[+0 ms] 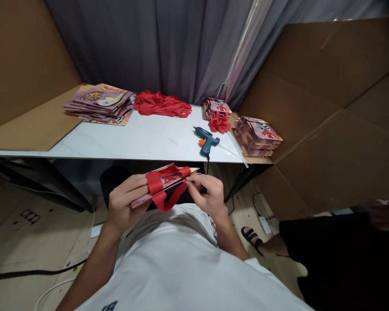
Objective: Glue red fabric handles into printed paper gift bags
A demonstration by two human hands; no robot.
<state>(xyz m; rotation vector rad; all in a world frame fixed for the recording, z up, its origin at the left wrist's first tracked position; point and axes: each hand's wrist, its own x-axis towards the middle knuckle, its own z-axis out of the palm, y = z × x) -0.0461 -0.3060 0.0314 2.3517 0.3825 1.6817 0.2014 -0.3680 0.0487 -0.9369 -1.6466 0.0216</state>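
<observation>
A printed paper bag (142,199) with red ribbon handles is held over my lap, in front of the table edge. My left hand (126,196) grips its left end, fingers lying along the opening beside one ribbon. At the right end, my right hand (210,192) pinches the end of a red ribbon (168,204) against the bag's edge; the fingertips partly hide that spot. This ribbon hangs in a loop below the bag, while another crosses its top. A dark teal glue gun (206,140) with an orange trigger lies on the white table (116,144).
Flat printed bags (100,103) are stacked at the table's left, beside a heap of red ribbons (160,103). Two more bag stacks stand right, one with ribbons (219,124) at its front. Cardboard panels (327,86) flank the table. Another person's sandalled foot (254,239) is at right.
</observation>
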